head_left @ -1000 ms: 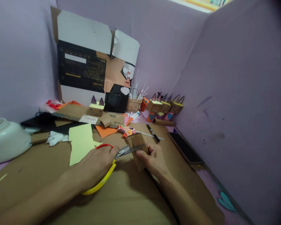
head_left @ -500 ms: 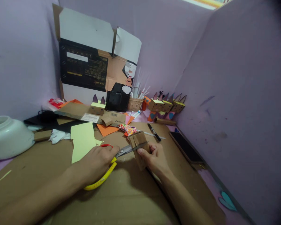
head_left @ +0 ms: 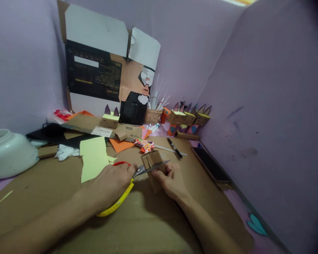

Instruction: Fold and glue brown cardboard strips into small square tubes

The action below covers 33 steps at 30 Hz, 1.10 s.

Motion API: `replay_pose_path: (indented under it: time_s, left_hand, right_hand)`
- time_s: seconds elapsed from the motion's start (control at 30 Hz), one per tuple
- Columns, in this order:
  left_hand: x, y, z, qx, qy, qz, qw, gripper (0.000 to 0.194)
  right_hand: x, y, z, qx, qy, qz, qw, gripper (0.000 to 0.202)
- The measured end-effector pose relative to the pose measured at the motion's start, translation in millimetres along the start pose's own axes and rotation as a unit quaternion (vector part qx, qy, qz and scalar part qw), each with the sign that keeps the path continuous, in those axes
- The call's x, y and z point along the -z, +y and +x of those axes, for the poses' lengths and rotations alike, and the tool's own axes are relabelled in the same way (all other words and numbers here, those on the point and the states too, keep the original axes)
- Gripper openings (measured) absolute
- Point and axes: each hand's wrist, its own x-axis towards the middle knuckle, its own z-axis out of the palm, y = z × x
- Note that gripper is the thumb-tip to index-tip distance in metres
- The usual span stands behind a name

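My left hand (head_left: 115,181) is closed round the red and yellow handles of a pair of scissors (head_left: 140,170). Their blades reach right and lie across a small folded piece of brown cardboard (head_left: 154,158). Gripping that cardboard from its right side is my right hand (head_left: 173,178), thumb in front and fingers curled behind. One blade tip shows past the cardboard, just above the right thumb. Left of the scissors lies a torn sheet of pale yellow-green paper (head_left: 94,157). Beyond the cardboard is a glue gun with a colourful pattern (head_left: 144,144), its white glue stick pointing right.
A cardboard sheet (head_left: 127,225) covers the tabletop. A white pot (head_left: 9,155) stands at left. Phone (head_left: 210,164) and black marker (head_left: 174,147) lie at right. Behind are a basket of sticks (head_left: 153,115), several eared cardboard figures (head_left: 177,118) and a large unfolded box (head_left: 95,74).
The cardboard and my right hand have shifted slightly left, and the blades now cross the cardboard with a tip showing past its right side. Both hands keep their hold.
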Motion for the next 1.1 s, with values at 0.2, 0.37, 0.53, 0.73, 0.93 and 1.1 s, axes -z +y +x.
replay_pose_path:
  time_s: [0.2,0.37,0.53,0.73,0.93,1.1]
  left_hand:
    - [0.3,-4,-1,0.026,-0.021,-0.048,0.998,0.034]
    - [5.2,-6,1,0.029,-0.031,-0.131,0.99,0.029]
    - [16.4,-4,-2,0.03,-0.058,-0.183,0.981,0.024]
    - [14.6,0,-7,0.032,-0.06,-0.178,0.982,0.024]
    - [3.0,3,-8,0.09,-0.043,-0.14,0.985,0.026]
    - [-6.7,-1,-8,0.06,-0.023,-0.244,0.968,0.017]
  right_hand:
    - [1,4,5,-0.016,0.0,0.018,1.0,0.013]
    - [3,10,8,-0.04,-0.034,0.051,0.997,0.011]
    - [4,10,6,-0.057,-0.063,0.08,0.993,0.011]
    - [1,9,4,-0.047,-0.076,0.082,0.993,0.005]
    - [0,10,5,-0.063,-0.072,0.099,0.99,0.006]
    - [4,14,12,-0.12,-0.109,0.118,0.98,0.01]
